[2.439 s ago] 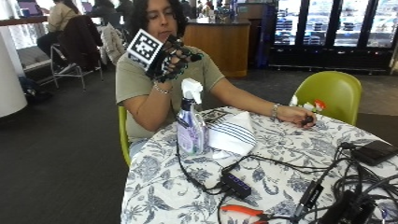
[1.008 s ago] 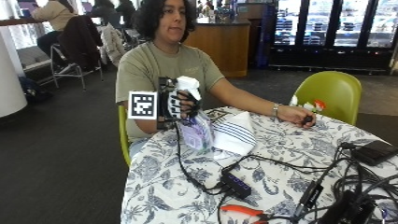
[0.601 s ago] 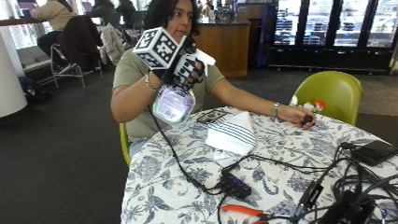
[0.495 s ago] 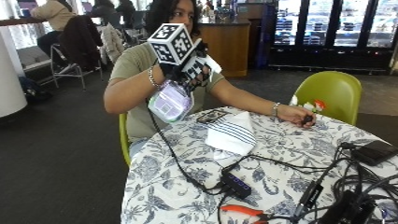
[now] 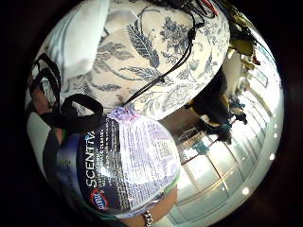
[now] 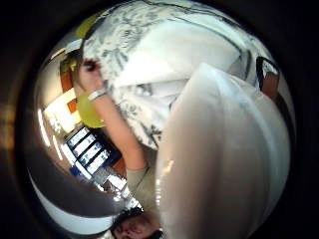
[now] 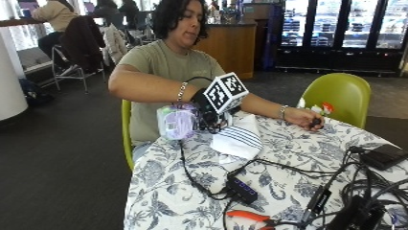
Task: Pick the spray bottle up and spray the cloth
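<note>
Outside view: gloved right hand [image 7: 207, 112] grips the spray bottle [image 7: 178, 121] lying sideways, nozzle end toward the cloth [image 7: 239, 139].

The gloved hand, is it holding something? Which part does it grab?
Yes. The gloved right hand holds the spray bottle, tipped on its side above the table beside the striped cloth. It grips the top end, by the sprayer; the exact finger placement is hidden.
</note>
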The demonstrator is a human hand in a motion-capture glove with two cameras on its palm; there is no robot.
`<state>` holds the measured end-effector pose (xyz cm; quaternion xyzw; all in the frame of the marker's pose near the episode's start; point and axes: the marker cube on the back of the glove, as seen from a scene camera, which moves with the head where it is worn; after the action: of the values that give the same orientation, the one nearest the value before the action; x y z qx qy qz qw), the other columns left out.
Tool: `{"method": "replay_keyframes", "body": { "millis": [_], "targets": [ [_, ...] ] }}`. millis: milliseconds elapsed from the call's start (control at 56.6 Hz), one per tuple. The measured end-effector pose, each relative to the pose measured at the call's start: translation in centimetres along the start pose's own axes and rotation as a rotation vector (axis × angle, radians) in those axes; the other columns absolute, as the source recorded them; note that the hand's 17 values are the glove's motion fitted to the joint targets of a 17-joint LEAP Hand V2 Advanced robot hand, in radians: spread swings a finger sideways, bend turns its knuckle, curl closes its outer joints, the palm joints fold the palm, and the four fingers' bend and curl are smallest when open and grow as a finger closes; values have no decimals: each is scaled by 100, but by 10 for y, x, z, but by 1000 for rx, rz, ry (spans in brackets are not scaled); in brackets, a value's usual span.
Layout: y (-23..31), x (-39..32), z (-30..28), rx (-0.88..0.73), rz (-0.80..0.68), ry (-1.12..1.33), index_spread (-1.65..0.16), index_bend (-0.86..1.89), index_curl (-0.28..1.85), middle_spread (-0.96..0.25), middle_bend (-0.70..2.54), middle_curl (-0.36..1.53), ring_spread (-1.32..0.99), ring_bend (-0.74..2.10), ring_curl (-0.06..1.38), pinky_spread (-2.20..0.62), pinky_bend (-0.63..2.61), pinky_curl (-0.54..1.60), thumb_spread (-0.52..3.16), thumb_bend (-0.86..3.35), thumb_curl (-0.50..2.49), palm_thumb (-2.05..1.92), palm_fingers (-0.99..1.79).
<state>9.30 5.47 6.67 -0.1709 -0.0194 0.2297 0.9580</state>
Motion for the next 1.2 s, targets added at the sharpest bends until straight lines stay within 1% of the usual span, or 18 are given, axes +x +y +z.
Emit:
{"method": "replay_keyframes", "body": {
  "millis": [106,212,336,424,513,689,866,1008,1078,1131,1202],
  "targets": [
    [-19,-3,19,-46,47,95,-27,23,57,-16,59,55,-18,66,48,-25,47,43,39,-3,76,99,131],
    [-26,-7,28,-93,54,113,-27,22,58,-16,59,55,-18,65,48,-25,47,43,39,-3,77,99,131],
    [-21,-10,17,-114,54,110,-27,21,59,-16,59,55,-19,65,48,-24,47,43,40,-3,78,100,131],
    [-9,-18,-2,-75,19,74,-27,21,60,-16,59,56,-19,65,48,-24,47,43,40,-3,78,100,131],
    [8,-33,-30,10,-48,24,-27,20,61,-16,59,56,-19,65,49,-24,47,43,40,-3,78,100,131],
    [38,-75,-83,183,-241,-112,-28,20,62,-16,59,56,-19,65,49,-24,46,42,40,-3,79,100,131],
    [41,-126,-124,382,-471,-308,-28,19,62,-16,59,56,-19,64,49,-24,46,42,40,-3,79,100,131],
    [23,-163,-144,575,-630,-552,-28,19,63,-16,59,56,-19,65,49,-24,46,42,40,-3,79,100,132],
    [0,-180,-153,712,-716,-745,-28,19,63,-16,59,56,-19,66,49,-24,46,42,40,-3,79,100,132],
    [-21,-189,-157,791,-743,-882,-28,19,63,-16,59,56,-19,67,49,-25,46,42,40,-3,80,99,133],
    [-55,-193,-159,867,-742,-1017,-27,19,63,-16,59,56,-19,67,49,-25,46,42,40,-3,80,99,133]
  ]
}}
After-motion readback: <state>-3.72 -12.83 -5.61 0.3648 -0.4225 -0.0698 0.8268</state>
